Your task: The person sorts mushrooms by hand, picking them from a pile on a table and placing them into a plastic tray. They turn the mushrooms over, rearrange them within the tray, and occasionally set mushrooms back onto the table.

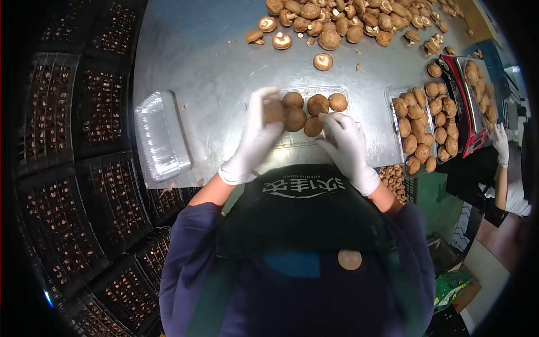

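Note:
A clear plastic tray (339,90) lies in front of me on the metal table, holding several brown shiitake mushrooms (318,105) with their caps up. My left hand (255,132), in a white glove, is at the tray's left end with its fingers closed round a shiitake mushroom (273,112), slightly blurred. At the tray's near right side, my gloved right hand (349,143) has thumb and fingertips on either side of another shiitake mushroom (313,127). The tray's near edge is partly hidden by my hands.
A heap of loose shiitake mushrooms (353,22) covers the far side. Stacked empty clear trays (163,135) stand at left. Filled trays (415,126) and a red scale (476,140) are at right, near a co-worker's gloved hand (499,143). Dark crates (50,106) line the left.

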Available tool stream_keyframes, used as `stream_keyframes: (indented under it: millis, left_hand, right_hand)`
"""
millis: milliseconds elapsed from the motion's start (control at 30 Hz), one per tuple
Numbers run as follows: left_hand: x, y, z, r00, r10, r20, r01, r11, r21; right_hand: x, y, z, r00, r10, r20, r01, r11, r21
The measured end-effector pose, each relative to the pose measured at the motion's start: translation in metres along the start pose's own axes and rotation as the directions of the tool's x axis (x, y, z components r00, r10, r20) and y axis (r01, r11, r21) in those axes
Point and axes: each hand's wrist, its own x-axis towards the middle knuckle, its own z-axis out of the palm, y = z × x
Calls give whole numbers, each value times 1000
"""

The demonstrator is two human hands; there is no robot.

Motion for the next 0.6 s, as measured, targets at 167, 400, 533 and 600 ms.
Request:
stream_keyframes:
  millis: [167, 400, 533, 600]
  left_hand:
    - [4, -19, 58, 884, 400, 241, -466, 793, 392]
    - [7, -28, 19, 814, 466, 346, -538, 380, 753]
    - [7, -44, 6, 835, 430, 344, -500, 327, 802]
    - [7, -43, 8, 834, 441, 331, -506, 373, 778]
  right_hand:
    - [-15, -17, -32, 918, 361, 166, -377, 661, 649]
    - [-23, 9, -25, 796, 592, 124, -464, 466, 754]
    - [-12, 10, -9, 845, 529, 81, -488, 699, 523]
    - [-8, 13, 0, 934, 358, -17, -316, 844, 432]
